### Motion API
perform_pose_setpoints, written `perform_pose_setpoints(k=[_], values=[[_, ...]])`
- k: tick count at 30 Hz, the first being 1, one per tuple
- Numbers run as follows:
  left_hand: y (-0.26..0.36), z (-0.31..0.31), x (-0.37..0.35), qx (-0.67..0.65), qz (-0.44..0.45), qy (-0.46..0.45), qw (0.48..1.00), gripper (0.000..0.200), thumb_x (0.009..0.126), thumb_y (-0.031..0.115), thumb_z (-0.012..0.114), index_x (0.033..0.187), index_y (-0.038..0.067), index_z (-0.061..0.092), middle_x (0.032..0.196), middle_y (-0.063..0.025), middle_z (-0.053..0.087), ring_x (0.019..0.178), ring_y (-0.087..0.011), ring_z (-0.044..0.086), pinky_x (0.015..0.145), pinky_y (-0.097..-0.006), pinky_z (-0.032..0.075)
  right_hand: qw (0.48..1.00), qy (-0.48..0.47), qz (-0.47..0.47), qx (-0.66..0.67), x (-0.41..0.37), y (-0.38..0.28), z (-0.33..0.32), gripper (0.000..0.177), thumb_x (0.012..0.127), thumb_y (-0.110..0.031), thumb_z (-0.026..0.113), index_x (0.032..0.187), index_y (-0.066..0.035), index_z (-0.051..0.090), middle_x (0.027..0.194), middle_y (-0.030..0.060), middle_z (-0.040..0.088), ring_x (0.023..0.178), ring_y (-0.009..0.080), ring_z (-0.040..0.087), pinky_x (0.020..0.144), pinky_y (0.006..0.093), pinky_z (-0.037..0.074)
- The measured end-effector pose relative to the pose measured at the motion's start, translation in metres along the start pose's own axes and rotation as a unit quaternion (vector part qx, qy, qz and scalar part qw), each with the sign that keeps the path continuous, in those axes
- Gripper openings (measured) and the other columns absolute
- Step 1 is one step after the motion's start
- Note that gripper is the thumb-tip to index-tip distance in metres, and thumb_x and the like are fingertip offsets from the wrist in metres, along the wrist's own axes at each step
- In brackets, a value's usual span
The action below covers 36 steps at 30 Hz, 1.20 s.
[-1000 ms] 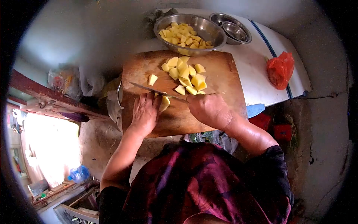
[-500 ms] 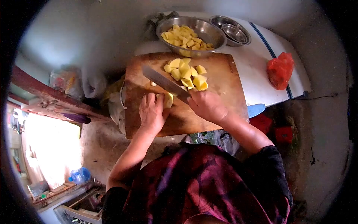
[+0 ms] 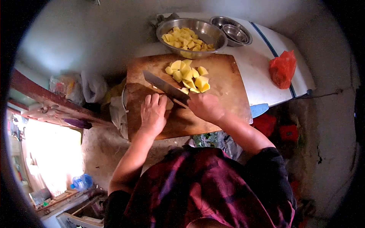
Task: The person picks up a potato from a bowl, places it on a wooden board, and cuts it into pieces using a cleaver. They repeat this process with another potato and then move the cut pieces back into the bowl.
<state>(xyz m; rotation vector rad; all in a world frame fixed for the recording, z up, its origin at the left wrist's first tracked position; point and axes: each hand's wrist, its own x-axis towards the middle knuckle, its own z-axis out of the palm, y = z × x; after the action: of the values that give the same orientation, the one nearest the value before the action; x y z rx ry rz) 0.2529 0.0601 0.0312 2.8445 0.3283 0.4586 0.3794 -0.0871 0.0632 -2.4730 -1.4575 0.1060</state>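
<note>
My right hand (image 3: 206, 107) is wrapped round the handle of a cleaver (image 3: 164, 85), whose broad blade slants up and left across the wooden cutting board (image 3: 224, 81). Just below the blade, my left hand (image 3: 153, 113) presses a piece of potato (image 3: 169, 104) onto the board with bent fingers, which partly cover it. The blade's lower edge lies close beside those fingertips. Behind the cleaver, a loose heap of peeled yellow potato chunks (image 3: 185, 72) rests near the middle of the board.
A large steel bowl (image 3: 216, 36) of cut potatoes stands behind the board, with smaller metal bowls (image 3: 236, 35) at its right. A red plastic bag (image 3: 282, 70) sits on the white surface (image 3: 258, 64). Plastic bags (image 3: 93, 86) hang or lie at the left.
The cleaver and my right hand have shifted slightly left, closer to my left hand. The potato piece's pale cut face shows less than before. My left hand stays on it.
</note>
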Motion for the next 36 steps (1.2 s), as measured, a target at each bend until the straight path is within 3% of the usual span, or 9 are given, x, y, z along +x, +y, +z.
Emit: perform_pose_setpoints(k=[2, 4, 7, 13, 16, 19, 22, 29, 36], values=[[-0.012, -0.003, -0.002, -0.014, 0.022, -0.026, 0.999, 0.054, 0.057, -0.010, 0.057, 0.110, 0.000, 0.051, 0.106, -0.0156, 0.047, 0.102, -0.0342, 0.045, 0.089, -0.0409, 0.040, 0.999, 0.039, -0.029, -0.016, -0.007, -0.004, -0.008, 0.014, 0.079, -0.017, 0.047, 0.078, -0.006, 0.055, 0.064, 0.0123, 0.061, 0.055, 0.0295, 0.061, 0.046, 0.0406, 0.050], [-0.020, -0.004, -0.004, -0.015, 0.037, -0.010, 0.999, 0.055, 0.060, -0.010, 0.055, 0.114, -0.001, 0.049, 0.115, -0.0176, 0.046, 0.109, -0.0363, 0.042, 0.093, -0.0415, 0.038, 0.998, -0.004, -0.047, -0.035, -0.006, -0.009, -0.019, 0.014, 0.080, -0.019, 0.048, 0.080, -0.006, 0.054, 0.063, 0.0132, 0.060, 0.054, 0.0317, 0.060, 0.047, 0.0422, 0.049], [-0.030, 0.001, -0.002, 0.029, 0.100, 0.087, 0.991, 0.042, 0.065, 0.006, 0.064, 0.105, 0.004, 0.053, 0.107, -0.0136, 0.048, 0.099, -0.0306, 0.046, 0.086, -0.0412, 0.041, 0.996, -0.026, -0.063, -0.062, -0.002, -0.015, -0.029, 0.018, 0.081, -0.023, 0.052, 0.081, -0.005, 0.052, 0.060, 0.0140, 0.057, 0.052, 0.0329, 0.057, 0.048, 0.0437, 0.047], [-0.040, 0.003, -0.007, -0.008, 0.078, 0.041, 0.996, 0.046, 0.059, 0.002, 0.066, 0.103, 0.004, 0.054, 0.106, -0.0129, 0.048, 0.100, -0.0310, 0.046, 0.085, -0.0412, 0.041, 0.994, -0.020, -0.100, -0.046, 0.021, -0.005, 0.002, 0.017, 0.081, -0.022, 0.051, 0.078, -0.005, 0.053, 0.061, 0.0150, 0.058, 0.055, 0.0314, 0.059, 0.050, 0.0422, 0.048], [-0.037, 0.002, -0.011, -0.004, 0.054, 0.077, 0.996, 0.046, 0.057, 0.001, 0.068, 0.101, 0.007, 0.054, 0.103, -0.0110, 0.047, 0.096, -0.0302, 0.047, 0.081, -0.0403, 0.042, 0.990, -0.023, -0.134, -0.039, 0.035, 0.001, 0.026, 0.018, 0.080, -0.022, 0.051, 0.078, -0.004, 0.054, 0.065, 0.0190, 0.058, 0.061, 0.0343, 0.059, 0.054, 0.0440, 0.048], [-0.031, 0.010, -0.015, -0.006, 0.022, 0.098, 0.995, 0.047, 0.060, 0.009, 0.072, 0.102, 0.011, 0.053, 0.097, -0.0104, 0.046, 0.093, -0.0307, 0.047, 0.075, -0.0408, 0.043, 0.995, 0.010, -0.087, 0.053, 0.024, 0.005, 0.019, 0.023, 0.080, -0.024, 0.051, 0.079, -0.001, 0.054, 0.070, 0.0215, 0.058, 0.067, 0.0394, 0.057, 0.060, 0.0464, 0.047], [-0.015, 0.021, -0.011, -0.016, -0.023, 0.132, 0.991, 0.047, 0.064, 0.016, 0.073, 0.105, 0.009, 0.052, 0.095, -0.0115, 0.045, 0.091, -0.0321, 0.047, 0.070, -0.0419, 0.044, 0.998, -0.019, 0.021, 0.051, 0.014, 0.006, 0.002, 0.022, 0.082, -0.022, 0.046, 0.082, -0.003, 0.056, 0.074, 0.0163, 0.062, 0.069, 0.0339, 0.061, 0.055, 0.0460, 0.048], [-0.003, 0.025, -0.005, -0.059, -0.043, 0.140, 0.987, 0.046, 0.067, 0.018, 0.071, 0.105, 0.004, 0.048, 0.095, -0.0147, 0.044, 0.089, -0.0352, 0.047, 0.072, -0.0436, 0.044, 0.996, -0.062, 0.044, 0.048, 0.000, -0.008, -0.031, 0.024, 0.083, -0.024, 0.044, 0.081, -0.003, 0.056, 0.073, 0.0201, 0.060, 0.071, 0.0385, 0.060, 0.065, 0.0469, 0.048], [-0.003, 0.020, -0.005, -0.043, -0.048, 0.084, 0.994, 0.055, 0.063, 0.014, 0.074, 0.108, 0.006, 0.044, 0.100, -0.0150, 0.041, 0.091, -0.0358, 0.047, 0.072, -0.0437, 0.045, 0.994, -0.082, -0.004, 0.067, 0.021, 0.002, -0.005, 0.021, 0.081, -0.022, 0.050, 0.078, -0.001, 0.053, 0.072, 0.0216, 0.059, 0.068, 0.0387, 0.058, 0.063, 0.0473, 0.047]])
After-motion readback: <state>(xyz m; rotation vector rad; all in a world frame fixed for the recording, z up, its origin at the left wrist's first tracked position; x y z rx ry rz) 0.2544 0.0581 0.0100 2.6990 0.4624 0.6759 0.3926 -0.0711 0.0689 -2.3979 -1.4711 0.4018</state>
